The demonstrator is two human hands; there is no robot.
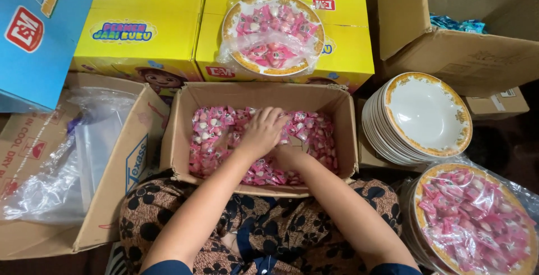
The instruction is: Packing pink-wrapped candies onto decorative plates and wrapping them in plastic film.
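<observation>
An open cardboard box (pixel 179 134) in front of my lap holds a heap of small pink wrapped candies (pixel 320 134). Both my hands are down inside it. My left hand (pixel 263 132) lies palm down on the candies, fingers spread and curled into the pile. My right hand (pixel 289 156) is mostly hidden under the left one and buried in candies; its grip cannot be seen.
A stack of white plates with gold rims (pixel 421 118) stands to the right. Bagged plates of pink candies sit at the lower right (pixel 474 219) and on the yellow boxes (pixel 273 33) behind. A box with clear plastic bags (pixel 84 157) lies left. A large carton (pixel 466 50) is at back right.
</observation>
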